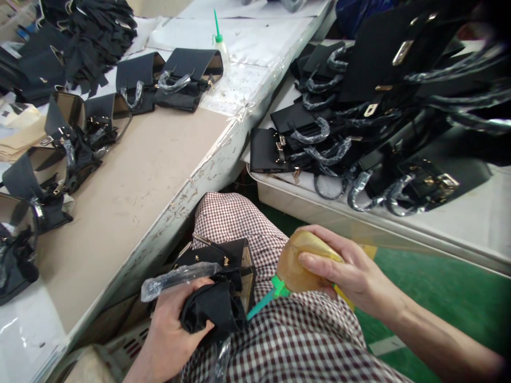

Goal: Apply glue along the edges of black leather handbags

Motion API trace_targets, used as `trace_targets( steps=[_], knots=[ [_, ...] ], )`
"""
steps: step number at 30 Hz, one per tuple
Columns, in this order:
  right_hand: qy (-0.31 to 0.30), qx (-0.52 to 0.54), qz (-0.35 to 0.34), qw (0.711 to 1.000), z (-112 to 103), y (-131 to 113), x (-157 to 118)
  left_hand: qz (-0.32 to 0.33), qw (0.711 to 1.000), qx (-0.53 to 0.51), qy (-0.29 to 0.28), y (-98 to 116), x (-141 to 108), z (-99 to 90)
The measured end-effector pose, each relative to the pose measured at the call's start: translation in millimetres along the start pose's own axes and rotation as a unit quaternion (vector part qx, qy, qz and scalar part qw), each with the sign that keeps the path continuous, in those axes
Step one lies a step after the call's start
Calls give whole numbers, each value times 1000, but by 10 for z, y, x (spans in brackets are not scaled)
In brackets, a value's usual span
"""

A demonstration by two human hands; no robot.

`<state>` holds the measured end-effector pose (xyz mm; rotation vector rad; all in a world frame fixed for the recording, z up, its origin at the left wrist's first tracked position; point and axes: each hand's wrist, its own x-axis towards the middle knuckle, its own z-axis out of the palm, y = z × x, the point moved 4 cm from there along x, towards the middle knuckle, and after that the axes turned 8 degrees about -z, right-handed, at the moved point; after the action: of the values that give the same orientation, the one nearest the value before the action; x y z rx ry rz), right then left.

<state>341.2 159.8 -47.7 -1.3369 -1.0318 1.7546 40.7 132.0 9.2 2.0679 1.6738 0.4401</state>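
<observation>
My left hand is wrapped round a black bag on my lap, its soft black material bunched between thumb and fingers. A plastic-wrapped handle sticks out to the left over that hand. In my right hand is a squeeze bottle of yellowish content with a green cap and long green nozzle. The bottle is tilted down to the left, and its nozzle tip is at the bag's right edge; whether it touches cannot be told. Checked cloth covers my lap under both.
Several black bags stand along the table at left. A second green-tipped bottle stands at its back. On the right, a white tray-like surface holds a pile of black bags with wrapped handles.
</observation>
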Motion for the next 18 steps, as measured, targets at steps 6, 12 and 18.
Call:
trace_targets(
  steps=[6,12,18],
  knots=[
    [18,-92,-22,995,-85,177,231,-6,1000,-12,-6,-39,10,-15],
    [73,-222,-64,970,-207,399,346,-21,998,-54,-6,-77,55,-33],
    [152,-89,-92,980,-209,388,332,-12,998,-51,-21,-112,187,-105]
  ],
)
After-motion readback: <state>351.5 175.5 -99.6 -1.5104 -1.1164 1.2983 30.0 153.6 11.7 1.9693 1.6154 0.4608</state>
